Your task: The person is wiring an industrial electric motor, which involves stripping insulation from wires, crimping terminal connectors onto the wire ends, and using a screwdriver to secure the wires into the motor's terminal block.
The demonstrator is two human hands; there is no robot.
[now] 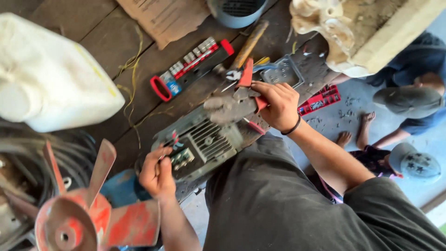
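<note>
A grey finned electric motor (204, 142) lies on a wooden bench in front of me. My left hand (158, 172) is closed on a small tool, its tip at the motor's open terminal box (182, 159) where coloured wires show. My right hand (277, 106) rests on top of the motor's far end and grips red-handled pliers (247, 78). A dirty work glove (231, 106) lies on the motor beside that hand. Another red-handled tool (254, 126) pokes out under my right wrist.
A red socket set (191, 68), a wooden-handled hammer (249, 44), torn cardboard (167, 17) and a white plastic jug (49, 76) sit on the bench. A rusty red fan blade (88, 214) stands lower left. Two people in caps sit on the floor at right by a red parts tray (320, 99).
</note>
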